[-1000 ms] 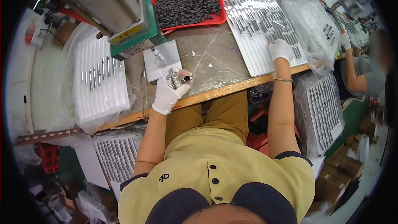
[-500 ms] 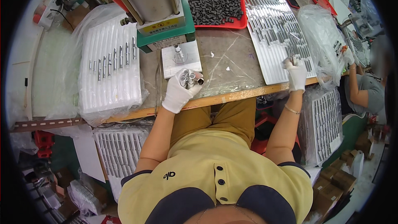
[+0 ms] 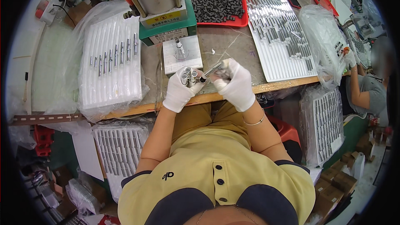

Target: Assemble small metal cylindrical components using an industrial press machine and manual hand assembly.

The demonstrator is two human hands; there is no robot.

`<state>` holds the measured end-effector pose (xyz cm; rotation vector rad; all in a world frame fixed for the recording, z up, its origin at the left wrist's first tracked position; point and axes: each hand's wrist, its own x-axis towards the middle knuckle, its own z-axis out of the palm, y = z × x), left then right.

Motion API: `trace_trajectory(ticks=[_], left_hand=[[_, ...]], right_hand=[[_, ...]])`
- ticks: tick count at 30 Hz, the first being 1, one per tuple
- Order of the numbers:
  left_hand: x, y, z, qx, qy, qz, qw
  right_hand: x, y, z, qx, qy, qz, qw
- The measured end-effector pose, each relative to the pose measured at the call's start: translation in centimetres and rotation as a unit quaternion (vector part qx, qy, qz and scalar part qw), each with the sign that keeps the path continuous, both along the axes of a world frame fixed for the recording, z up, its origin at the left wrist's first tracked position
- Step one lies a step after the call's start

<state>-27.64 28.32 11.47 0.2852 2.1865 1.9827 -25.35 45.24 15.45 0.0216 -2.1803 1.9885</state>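
My left hand point(image 3: 180, 90), in a white glove, is closed around several short shiny metal tubes point(image 3: 189, 76), their round ends facing up. Just to its right, my right hand point(image 3: 235, 84), also gloved, grips more metal tubes point(image 3: 216, 70), somewhat blurred. One of these slants toward the dark-ended tube at the edge of my left hand; whether they touch I cannot tell. Beyond my left hand is the press's square metal base plate point(image 3: 171, 60), with an upright metal post point(image 3: 179, 46) on it. The green press head point(image 3: 188, 6) stands above and behind.
A red tray point(image 3: 242, 0) of small black sleeves point(image 3: 216, 6) lies behind the press. On the right is a white ribbed tray point(image 3: 275, 75) with rows of metal tubes; at left another white tray point(image 3: 93, 96) holds several. A co-worker's gloved hand point(image 3: 351, 58) is at far right.
My right hand has come left from the right-hand tray, carrying metal tubes, and is now beside my left hand. My left hand keeps its tubes and has hardly moved.
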Motion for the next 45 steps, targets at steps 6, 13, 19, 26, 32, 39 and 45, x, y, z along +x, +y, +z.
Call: trace_trajectory(ticks=[6, 13, 19, 26, 32, 39, 45], left_hand=[[-0.3, -0.9, -0.9, -0.031, 0.007, 0.014, 0.999], [-1.4, -1.7, -1.1, -0.072, 0.094, 0.055, 0.991], [-8.4, -4.4, -2.1, -0.118, 0.066, 0.130, 0.982], [-9.7, -6.9, -0.8, -0.167, 0.070, 0.131, 0.975], [-5.4, -8.3, -0.3, -0.009, -0.041, 0.104, 0.994], [-1.3, -6.3, 1.2, -0.029, -0.039, 0.019, 0.999], [0.1, -4.5, 1.9, -0.147, 0.062, 0.010, 0.987]], right_hand=[[-0.8, -0.5, -0.3, 0.386, 0.153, 0.051, 0.908], [-2.6, -1.3, -4.0, 0.342, 0.096, 0.068, 0.932], [-7.9, -3.4, -3.2, 0.273, 0.036, 0.016, 0.961], [-11.6, -5.8, -3.2, 0.410, -0.114, 0.113, 0.898], [-9.7, -5.0, -2.9, 0.388, -0.104, 0.093, 0.911], [-3.4, -3.8, -0.6, -0.125, -0.062, 0.144, 0.980], [-2.7, -3.1, -1.0, 0.063, -0.122, 0.157, 0.978]])
